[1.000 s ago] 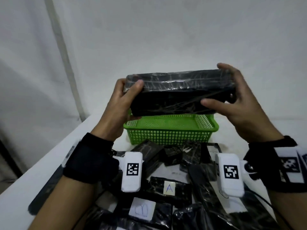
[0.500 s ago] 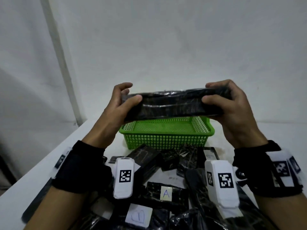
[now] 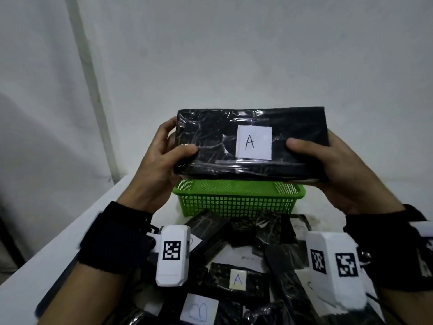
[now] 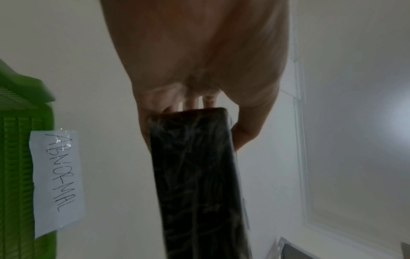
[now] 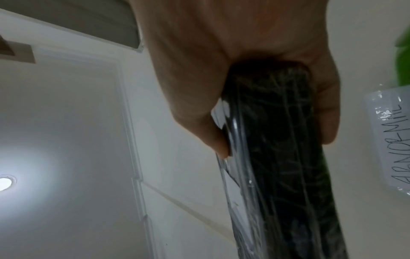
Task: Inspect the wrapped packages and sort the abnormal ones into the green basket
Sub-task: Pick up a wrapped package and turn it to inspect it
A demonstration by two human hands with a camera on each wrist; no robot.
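Both hands are holding one black wrapped package [image 3: 251,146] up in the air, above and just in front of the green basket [image 3: 236,202]. The left hand [image 3: 161,165] is gripping its left end, thumb pressing on the front face, fingers curling round behind. The right hand [image 3: 337,170] is gripping the right end the same way: thumb on the front, fingers wrapping the back.

The package's front is facing the head camera and is showing a white label [image 3: 254,142] marked "A". Clear film is wrinkling over the black surface.

The basket is sitting on the white table [image 3: 58,249], carrying a paper tag [image 4: 57,182] reading "ABNORMAL". More black packages [image 3: 239,277] are lying piled on the table nearer the person.
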